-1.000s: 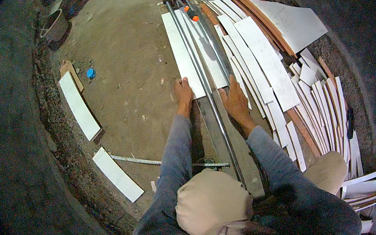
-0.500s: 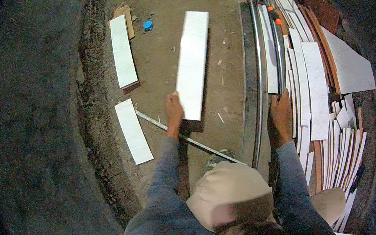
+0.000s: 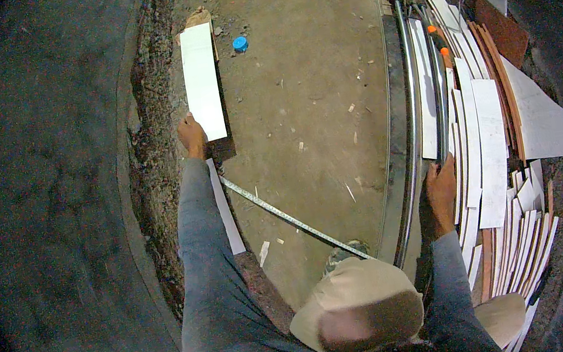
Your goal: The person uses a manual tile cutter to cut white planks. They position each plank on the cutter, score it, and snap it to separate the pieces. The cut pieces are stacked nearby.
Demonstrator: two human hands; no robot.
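Note:
My left hand (image 3: pixel 192 136) is closed on the near left edge of a long white tile strip (image 3: pixel 202 83), over the spot at the left where another strip lay. Below my left forearm, part of a second white tile strip (image 3: pixel 226 209) shows; my sleeve covers the rest. At the right, my right hand (image 3: pixel 440 191) is wrapped round the near end of a dark lever on a rail tile cutter (image 3: pixel 410 129). A narrow white tile piece (image 3: pixel 423 95) lies between the cutter's rails, just beyond that hand.
Many white strips and offcuts (image 3: pixel 487 154) are piled right of the cutter, with brown-backed pieces among them. A measuring tape (image 3: pixel 287 217) stretches across the dirt floor toward my knee (image 3: pixel 356 295). A blue round object (image 3: pixel 240 44) lies far left; larger grey-white pieces (image 3: pixel 539 114) lean at right.
My left hand has carried the white tile strip leftward from mid-floor onto the spot of the far-left strip. My right hand stays at the cutter's lever. The view has shifted slightly.

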